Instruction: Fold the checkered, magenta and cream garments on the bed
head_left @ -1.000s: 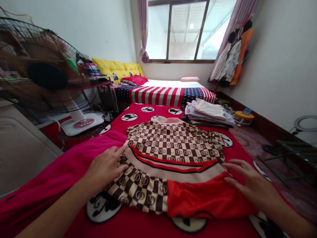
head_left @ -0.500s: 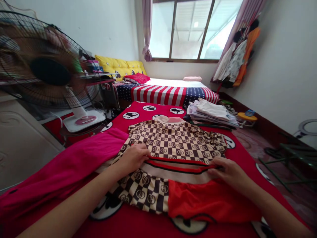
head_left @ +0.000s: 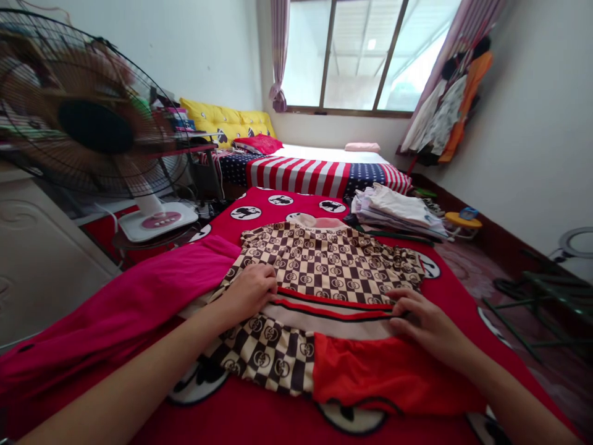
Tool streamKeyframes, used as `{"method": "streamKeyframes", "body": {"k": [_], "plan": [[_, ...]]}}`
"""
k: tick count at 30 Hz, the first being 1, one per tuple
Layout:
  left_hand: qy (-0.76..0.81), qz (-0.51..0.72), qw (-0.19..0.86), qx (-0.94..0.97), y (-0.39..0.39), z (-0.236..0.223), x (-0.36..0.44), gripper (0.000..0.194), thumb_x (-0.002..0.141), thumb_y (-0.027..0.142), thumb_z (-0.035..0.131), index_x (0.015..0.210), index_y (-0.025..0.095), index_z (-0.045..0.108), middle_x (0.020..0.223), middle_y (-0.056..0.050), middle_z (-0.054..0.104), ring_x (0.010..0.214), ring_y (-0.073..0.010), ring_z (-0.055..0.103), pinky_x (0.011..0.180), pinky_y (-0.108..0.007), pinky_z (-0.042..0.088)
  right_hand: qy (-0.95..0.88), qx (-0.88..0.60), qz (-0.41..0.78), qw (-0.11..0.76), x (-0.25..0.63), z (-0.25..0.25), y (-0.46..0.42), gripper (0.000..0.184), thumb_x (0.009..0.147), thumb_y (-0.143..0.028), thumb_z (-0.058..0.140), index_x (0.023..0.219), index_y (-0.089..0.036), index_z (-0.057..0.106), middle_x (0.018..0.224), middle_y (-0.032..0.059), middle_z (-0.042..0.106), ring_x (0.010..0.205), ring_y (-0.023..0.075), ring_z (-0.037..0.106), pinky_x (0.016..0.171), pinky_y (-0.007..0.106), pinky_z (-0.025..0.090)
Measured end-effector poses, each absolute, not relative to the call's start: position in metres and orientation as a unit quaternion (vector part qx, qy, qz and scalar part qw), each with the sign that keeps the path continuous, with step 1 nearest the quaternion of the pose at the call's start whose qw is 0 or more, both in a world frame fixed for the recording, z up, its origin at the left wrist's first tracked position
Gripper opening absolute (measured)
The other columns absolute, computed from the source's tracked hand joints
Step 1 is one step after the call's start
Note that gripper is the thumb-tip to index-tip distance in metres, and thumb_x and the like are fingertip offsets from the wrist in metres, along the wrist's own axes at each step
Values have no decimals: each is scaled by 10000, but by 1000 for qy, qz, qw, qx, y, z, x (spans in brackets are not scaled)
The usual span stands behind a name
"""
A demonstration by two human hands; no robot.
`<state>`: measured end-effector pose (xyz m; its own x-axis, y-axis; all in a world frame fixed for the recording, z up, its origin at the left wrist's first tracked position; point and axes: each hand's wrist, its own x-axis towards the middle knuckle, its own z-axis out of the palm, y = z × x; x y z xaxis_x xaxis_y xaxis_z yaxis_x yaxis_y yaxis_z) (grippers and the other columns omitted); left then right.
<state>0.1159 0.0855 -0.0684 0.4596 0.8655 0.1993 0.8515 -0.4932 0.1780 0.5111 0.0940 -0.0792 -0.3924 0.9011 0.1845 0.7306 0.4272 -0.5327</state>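
A brown-and-cream checkered short-sleeved top (head_left: pixel 324 256) lies spread out with its neck away from me. Below its hem are shorts (head_left: pixel 356 368), one leg checkered and the other plain red, with a beige waistband edged by red and black stripes. My left hand (head_left: pixel 250 289) has its fingers closed at the left end of the waistband; the fingertips are partly hidden. At the right end, my right hand (head_left: pixel 421 318) rests on the band with its fingers apart. A magenta garment (head_left: pixel 152 303) lies to the left, partly beneath the checkered clothes.
A red patterned cover (head_left: pixel 259 420) lies under the clothes. A folded stack of clothes (head_left: pixel 398 210) sits at the far right. To the left, an electric fan (head_left: pixel 97 127) stands on a stool. Behind is a bed (head_left: pixel 319 176); a green-framed stool (head_left: pixel 546 296) is at right.
The waistband, lifted and gaping between my hands before, now lies flatter. My right hand has loosened its pinch and its fingers have spread. My left hand has barely moved.
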Motion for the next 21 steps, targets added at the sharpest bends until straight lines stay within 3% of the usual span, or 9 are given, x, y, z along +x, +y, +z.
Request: {"method": "streamKeyframes", "body": {"k": [4, 10, 14, 18, 21], "plan": [[500, 151, 11, 853, 86, -64, 117, 78, 854, 162, 537, 813, 187, 599, 979, -64, 599, 967, -221, 544, 890, -362, 410, -794, -506, 204, 268, 510, -69, 95, 225, 790, -428, 597, 712, -217, 610, 1165, 101, 637, 1083, 266, 601, 924, 372, 469], [540, 181, -39, 821, 91, -61, 114, 94, 889, 154, 453, 846, 188, 529, 920, -68, 581, 921, -235, 531, 844, -380, 418, -765, -535, 181, 310, 509, -75, 101, 216, 796, -419, 574, 714, -221, 594, 1035, 93, 686, 984, 260, 644, 865, 361, 493], [573, 132, -84, 804, 94, -66, 118, 88, 877, 171, 482, 839, 173, 561, 923, -94, 585, 925, -265, 537, 854, -420, 423, -789, -538, 106, 277, 511, -92, 108, 154, 793, -356, 567, 729, -222, 605, 1022, 85, 676, 955, 253, 643, 857, 383, 500], [541, 184, -72, 818, 83, -67, 144, 149, 864, 124, 481, 922, 170, 609, 1067, -106, 595, 1035, -252, 541, 931, -411, 429, -815, -507, -8, 281, 493, -92, 100, 210, 813, -292, 553, 975, -200, 651, 1195, 113, 627, 1117, 283, 580, 957, 442, 459], [448, 218, -21, 867, 70, -71, 168, 237, 896, 113, 438, 966, 197, 648, 1079, -76, 638, 1027, -210, 568, 971, -383, 429, -846, -468, -51, 251, 467, -85, 83, 303, 900, -278, 462, 1157, -219, 613, 1303, 91, 591, 1217, 259, 527, 1073, 484, 352]]}}
